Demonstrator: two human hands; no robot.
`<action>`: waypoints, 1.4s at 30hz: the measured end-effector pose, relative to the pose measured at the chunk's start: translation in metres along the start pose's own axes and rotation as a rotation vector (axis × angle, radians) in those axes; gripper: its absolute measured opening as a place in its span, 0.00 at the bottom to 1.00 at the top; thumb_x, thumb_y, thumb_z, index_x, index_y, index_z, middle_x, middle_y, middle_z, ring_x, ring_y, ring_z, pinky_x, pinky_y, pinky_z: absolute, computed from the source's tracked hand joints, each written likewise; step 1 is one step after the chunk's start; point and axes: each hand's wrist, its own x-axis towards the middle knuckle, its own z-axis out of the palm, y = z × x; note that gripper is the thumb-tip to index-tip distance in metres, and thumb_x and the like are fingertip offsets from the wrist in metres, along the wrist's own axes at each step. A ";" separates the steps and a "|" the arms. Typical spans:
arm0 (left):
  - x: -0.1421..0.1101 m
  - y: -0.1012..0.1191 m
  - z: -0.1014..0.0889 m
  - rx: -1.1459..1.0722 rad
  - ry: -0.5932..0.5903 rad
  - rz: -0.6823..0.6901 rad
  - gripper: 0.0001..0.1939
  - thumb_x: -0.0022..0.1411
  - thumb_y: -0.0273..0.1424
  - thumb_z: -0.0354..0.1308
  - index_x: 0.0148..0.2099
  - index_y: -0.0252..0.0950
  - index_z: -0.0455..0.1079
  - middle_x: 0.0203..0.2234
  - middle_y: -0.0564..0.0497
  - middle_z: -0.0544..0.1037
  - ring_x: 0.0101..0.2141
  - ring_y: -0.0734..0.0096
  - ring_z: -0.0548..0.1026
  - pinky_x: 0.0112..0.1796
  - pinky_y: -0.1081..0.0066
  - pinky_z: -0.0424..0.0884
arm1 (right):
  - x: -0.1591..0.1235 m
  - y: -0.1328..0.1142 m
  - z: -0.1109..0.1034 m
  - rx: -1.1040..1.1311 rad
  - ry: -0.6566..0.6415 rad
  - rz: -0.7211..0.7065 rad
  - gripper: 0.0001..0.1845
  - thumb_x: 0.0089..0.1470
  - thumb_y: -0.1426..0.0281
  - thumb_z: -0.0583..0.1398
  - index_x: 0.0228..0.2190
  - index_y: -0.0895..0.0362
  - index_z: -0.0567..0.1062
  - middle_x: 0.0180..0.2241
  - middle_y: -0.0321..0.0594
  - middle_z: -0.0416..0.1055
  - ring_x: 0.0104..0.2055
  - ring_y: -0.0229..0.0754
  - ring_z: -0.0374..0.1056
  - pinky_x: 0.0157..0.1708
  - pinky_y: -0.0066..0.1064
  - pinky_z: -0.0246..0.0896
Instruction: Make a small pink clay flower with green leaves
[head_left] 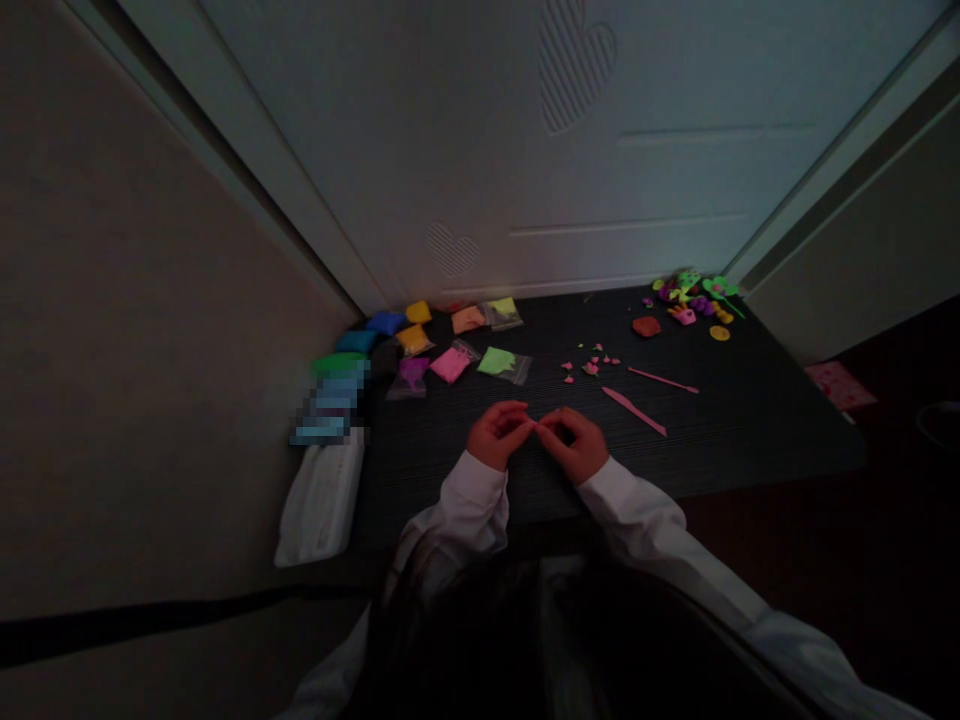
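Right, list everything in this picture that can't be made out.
All in the head view:
- Pink bit at the fingertips of the left hand and right hand: shape hidden by fingers, and tiny.
- Small pink pieces: too small for detail.
- Blue packet: markings lost under pixelation.
- Colourful figures: dim, crowded, overlapping.
- Dark object on the far right: cut off by the picture's edge and in shadow.

One pink bit (535, 425) is mostly hidden between left hand (498, 434) and right hand (576, 443); one bluish item (331, 402), left, is blurred into squares; one large raised heart (574, 65), far, and one dark object (940, 422), right, are cut off.
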 end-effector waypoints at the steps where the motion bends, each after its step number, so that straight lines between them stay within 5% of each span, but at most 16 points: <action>1: 0.000 0.000 0.000 0.000 -0.001 0.004 0.15 0.39 0.27 0.61 0.34 0.34 0.65 0.22 0.55 0.71 0.24 0.80 0.68 0.30 0.76 0.63 | 0.000 0.000 0.000 -0.004 -0.002 -0.002 0.08 0.46 0.65 0.54 0.26 0.56 0.69 0.21 0.34 0.62 0.24 0.33 0.57 0.27 0.27 0.53; 42: 0.000 0.000 0.002 -0.053 0.028 -0.038 0.18 0.38 0.27 0.61 0.36 0.34 0.65 0.22 0.55 0.73 0.25 0.79 0.70 0.31 0.75 0.64 | 0.001 -0.001 0.000 0.016 -0.005 -0.005 0.08 0.46 0.65 0.54 0.26 0.56 0.69 0.21 0.34 0.62 0.23 0.33 0.57 0.27 0.27 0.54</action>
